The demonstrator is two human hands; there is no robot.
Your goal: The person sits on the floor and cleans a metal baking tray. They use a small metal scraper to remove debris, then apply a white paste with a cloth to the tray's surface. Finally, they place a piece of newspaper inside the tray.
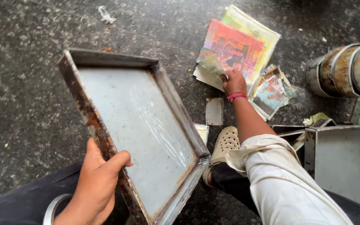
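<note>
A: What is the left hand (pixel 94 183) doing?

B: It is closed around the near rim of a rusty metal tray (pixel 136 129), thumb hooked over the edge into the tray, fingers hidden underneath. The tray is tilted, lifted off the floor, its pale inner face turned to the camera.

A: And the right hand (pixel 233 82)?

B: It reaches out over the floor, fingers bent and pinched on a crumpled, greenish sheet of paper (pixel 211 68). A red thread band (pixel 237 96) sits on that wrist, and the white sleeve (pixel 284 183) is rolled up to the elbow.

A: Where does that paper lie?

B: At the near left corner of a stack of colourful printed sheets (pixel 236 43) on the dark speckled floor (pixel 21 83). A smaller pile of printed cards (pixel 271 93) lies just right of the wrist.

A: Anything else close by?

B: A small grey rectangular plate (pixel 214 111) lies below the hand, a perforated beige shoe (pixel 223 146) beside the tray's corner, another metal tray (pixel 342 158) at the right, and stacked rusty round tins (pixel 346 71) above it.
</note>
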